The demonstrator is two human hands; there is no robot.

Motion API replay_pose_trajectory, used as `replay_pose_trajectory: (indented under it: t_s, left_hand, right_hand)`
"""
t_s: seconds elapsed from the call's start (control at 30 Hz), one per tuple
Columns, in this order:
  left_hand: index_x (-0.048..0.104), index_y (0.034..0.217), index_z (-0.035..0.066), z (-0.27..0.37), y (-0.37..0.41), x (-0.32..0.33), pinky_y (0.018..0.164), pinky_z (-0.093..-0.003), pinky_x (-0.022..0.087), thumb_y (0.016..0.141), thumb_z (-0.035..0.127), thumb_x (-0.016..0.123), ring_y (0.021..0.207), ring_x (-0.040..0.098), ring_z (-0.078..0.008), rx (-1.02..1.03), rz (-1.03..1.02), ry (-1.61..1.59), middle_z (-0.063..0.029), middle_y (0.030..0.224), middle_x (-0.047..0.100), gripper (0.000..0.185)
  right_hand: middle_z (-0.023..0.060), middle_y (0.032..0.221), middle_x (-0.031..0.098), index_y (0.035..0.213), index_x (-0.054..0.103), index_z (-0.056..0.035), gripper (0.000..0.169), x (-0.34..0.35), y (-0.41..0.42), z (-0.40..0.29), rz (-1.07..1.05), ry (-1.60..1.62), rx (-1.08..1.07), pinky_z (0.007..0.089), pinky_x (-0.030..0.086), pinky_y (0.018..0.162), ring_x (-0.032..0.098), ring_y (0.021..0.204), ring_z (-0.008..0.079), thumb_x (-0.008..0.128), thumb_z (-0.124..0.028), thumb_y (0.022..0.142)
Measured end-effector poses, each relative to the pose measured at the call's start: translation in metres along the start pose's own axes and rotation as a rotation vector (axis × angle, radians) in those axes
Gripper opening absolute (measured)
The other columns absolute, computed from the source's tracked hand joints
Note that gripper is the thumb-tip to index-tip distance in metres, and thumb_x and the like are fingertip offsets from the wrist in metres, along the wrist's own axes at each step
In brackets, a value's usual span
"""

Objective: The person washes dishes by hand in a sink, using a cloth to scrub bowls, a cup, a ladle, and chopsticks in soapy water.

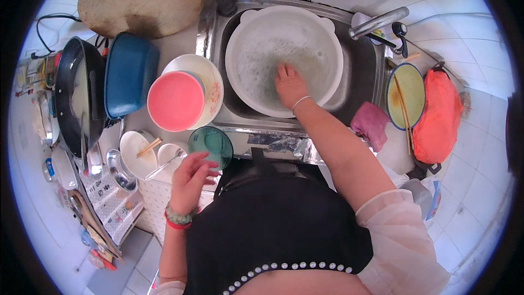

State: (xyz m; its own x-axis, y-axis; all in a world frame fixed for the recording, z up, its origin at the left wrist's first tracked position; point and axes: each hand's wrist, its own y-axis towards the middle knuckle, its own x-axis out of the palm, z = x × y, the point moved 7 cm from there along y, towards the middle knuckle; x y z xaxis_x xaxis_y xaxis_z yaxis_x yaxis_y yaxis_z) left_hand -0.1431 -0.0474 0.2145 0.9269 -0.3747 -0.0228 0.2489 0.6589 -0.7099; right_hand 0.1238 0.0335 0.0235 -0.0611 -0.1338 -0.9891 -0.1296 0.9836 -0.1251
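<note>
A white plastic basin (233, 61) of sudsy, cloudy water sits in the stainless steel sink (360, 73). Over its near part is my right hand (290, 84), at the water; the thumb and the palm side are hidden, so anything under it cannot be made out. My left hand (190, 180) is raised in front of the counter, fingers bent and apart, holding nothing. Closest to it is a ribbed green glass bowl (211, 145), whose near rim the fingers overlap in view; contact is unclear. A white cup (168, 153) with a metal spoon (163, 164) stands just left of that bowl.
Left are a pink bowl (176, 100) on a floral white bowl (215, 86), a blue basin (129, 76), a wok (65, 94) and a white bowl with chopsticks (149, 147). On the right are a faucet (376, 23), pink cloth (370, 125) and yellowish enamel bowl (403, 102) with chopsticks.
</note>
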Motion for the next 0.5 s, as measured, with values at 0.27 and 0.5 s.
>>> replay_pose_trajectory:
  t_s: [0.27,0.5]
  left_hand:
    - [0.035,0.128,-0.002,0.001,0.171,0.101,0.086,-0.0326,0.043,0.085,0.015,0.056,0.106,0.051,-0.0228,0.314,0.009,0.172,-0.0180,0.121,0.048,0.051]
    - [0.032,0.129,-0.006,-0.075,0.305,0.134,0.084,-0.0335,0.042,0.078,0.026,0.064,0.102,0.050,-0.0263,-0.093,0.098,0.061,-0.0187,0.118,0.049,0.068]
  right_hand:
    - [0.0163,0.126,0.042,0.102,0.061,0.0002,0.033,-0.009,0.002,0.008,-0.110,0.106,0.005,0.0385,0.040,0.092,0.042,0.113,0.0318,0.055,-0.018,0.075]
    - [0.0220,0.100,0.058,0.098,0.061,-0.0022,0.034,0.036,-0.005,0.044,-0.354,0.515,0.217,0.0425,0.044,0.084,0.057,0.092,0.0368,0.060,-0.022,0.071]
